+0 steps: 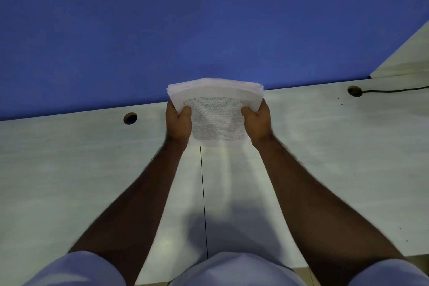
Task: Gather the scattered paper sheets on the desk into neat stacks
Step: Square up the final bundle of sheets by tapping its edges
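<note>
A thick stack of white printed paper sheets [217, 111] stands upright on its lower edge on the pale desk [81, 169], tilted towards me with the printed face in view. My left hand [178, 123] grips its left side, thumb over the front. My right hand [256, 122] grips the right side the same way. The top edges of the sheets fan slightly and are not quite level. No loose sheets lie elsewhere on the desk in this view.
A blue partition wall [209, 18] rises right behind the stack. Two round cable holes sit in the desk, one at the left [130, 118] and one at the right [354, 90] with a dark cable [394, 90] running out. A seam [203, 193] divides the desk.
</note>
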